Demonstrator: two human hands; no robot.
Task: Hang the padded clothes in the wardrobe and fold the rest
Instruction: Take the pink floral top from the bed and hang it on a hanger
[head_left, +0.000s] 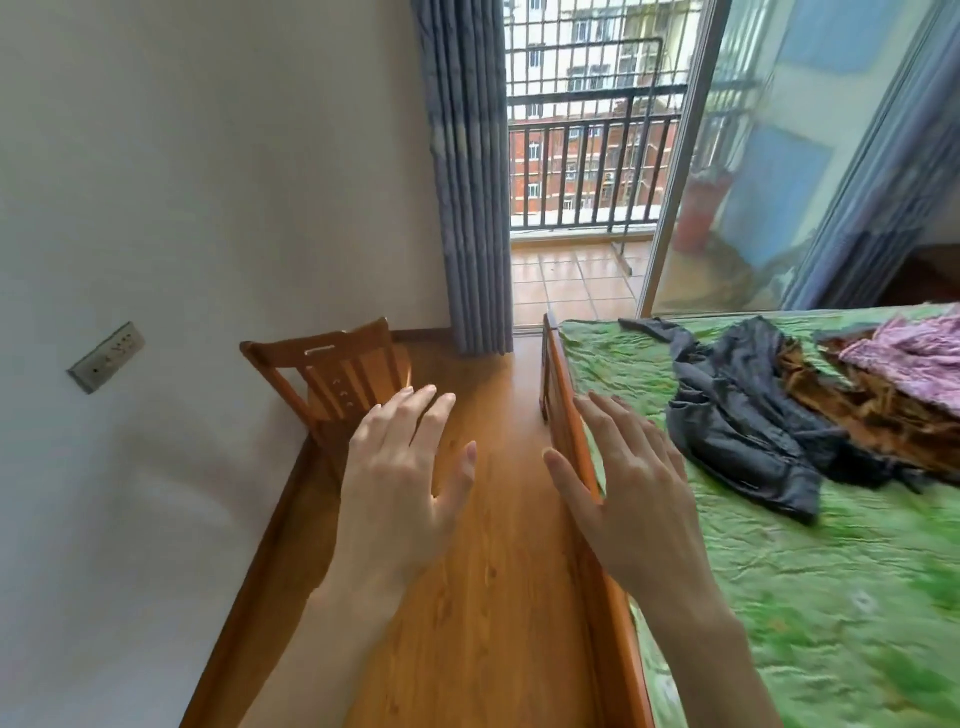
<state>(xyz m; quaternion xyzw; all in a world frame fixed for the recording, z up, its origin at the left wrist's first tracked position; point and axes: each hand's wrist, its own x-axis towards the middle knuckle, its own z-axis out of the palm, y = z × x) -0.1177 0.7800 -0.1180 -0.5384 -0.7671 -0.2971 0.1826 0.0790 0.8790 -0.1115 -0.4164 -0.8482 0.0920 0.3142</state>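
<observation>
My left hand (400, 467) and right hand (628, 478) hang flat and spread, fingers straight, holding nothing, above the wooden floor (483, 597) beside the bed (831, 597). The right one hovers over the bed's wooden side rail (571, 431), and I cannot tell whether it touches it. The clothes wait on the green bedspread toward the bed's far end: a dark jacket (748, 415) lies crumpled nearest the side rail, a brown patterned garment (872, 405) partly under it, a pink one (914, 358) at the right edge of view. The dark jacket looks thin, glossy and limp, so I judge it light and slippery, apt to slide through a loose pinch; gathering it at the collar or shoulders seems best. Whether it is padded I cannot tell. A wooden chair (332, 374) stands against the wall by the curtain (467, 208).
</observation>
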